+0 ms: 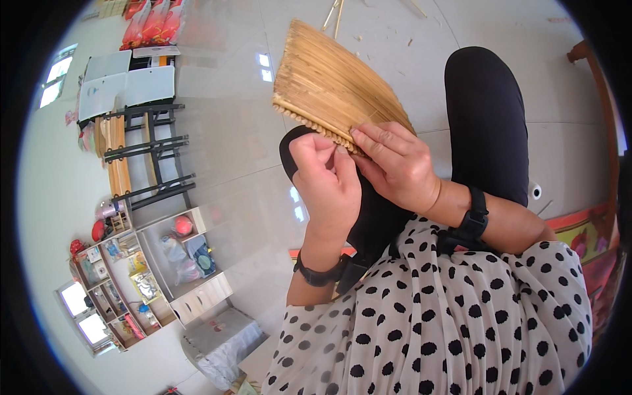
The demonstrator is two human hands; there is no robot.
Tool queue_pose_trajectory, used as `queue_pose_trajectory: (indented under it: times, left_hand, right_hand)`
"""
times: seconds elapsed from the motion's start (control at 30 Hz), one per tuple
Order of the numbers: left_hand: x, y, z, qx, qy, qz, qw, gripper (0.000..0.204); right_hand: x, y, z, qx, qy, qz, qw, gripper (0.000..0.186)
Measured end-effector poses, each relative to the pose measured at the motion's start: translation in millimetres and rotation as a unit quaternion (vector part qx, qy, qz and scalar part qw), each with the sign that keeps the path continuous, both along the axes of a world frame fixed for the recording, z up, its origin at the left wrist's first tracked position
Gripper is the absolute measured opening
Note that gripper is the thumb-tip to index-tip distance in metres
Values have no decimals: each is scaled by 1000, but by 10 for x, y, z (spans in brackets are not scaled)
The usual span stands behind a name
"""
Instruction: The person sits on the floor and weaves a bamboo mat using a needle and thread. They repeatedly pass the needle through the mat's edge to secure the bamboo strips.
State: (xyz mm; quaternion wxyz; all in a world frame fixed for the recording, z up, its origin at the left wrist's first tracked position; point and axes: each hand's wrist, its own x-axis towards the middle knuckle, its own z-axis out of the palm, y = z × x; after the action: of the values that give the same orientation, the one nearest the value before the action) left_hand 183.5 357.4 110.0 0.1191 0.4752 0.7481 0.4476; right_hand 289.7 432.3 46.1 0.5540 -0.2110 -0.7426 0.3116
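A stiff woven straw piece (336,79), golden-tan and shaped like a curved panel, is held up over my knees. Knobbly coiled stitches run along its near-left edge. The fingers of my left hand (327,178) are curled and pinch at that edge; whether a loose strand sits between the fingertips is too small to tell. My right hand (400,164) grips the near corner, its fingers flat on the top face and the thumb at the stitched border. The fingertips of both hands are close together.
Loose straw stalks (338,18) and scraps lie on the tiled floor (230,118). Along the left stand a shelf unit (125,289), black folding frames (151,148) and a covered box (224,342). A wooden furniture leg (582,52) rises at the right. A white roll (535,191) lies beside my knee.
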Motion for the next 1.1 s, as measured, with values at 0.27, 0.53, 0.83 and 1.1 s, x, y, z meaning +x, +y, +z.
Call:
queue_pose_trajectory:
  times: [0.27,0.53,0.83,1.1]
  left_hand:
    - [-441,132,555,-64,232,86,967,45]
    - [-1348,696,776,-4,478,-312,821,32]
    - [-1214,653,720,48,441,-174,879,21]
    - [27,424,2,141,326,-37,934,24]
  right_hand:
    - [-24,47,87,-20,-46,-3,999,40]
    - [-124,85,258,-13,-74,2,997,38]
    - [228,16,577,-122,-95,35,987,16]
    - [339,334,666,-321,-79,-47,942,41]
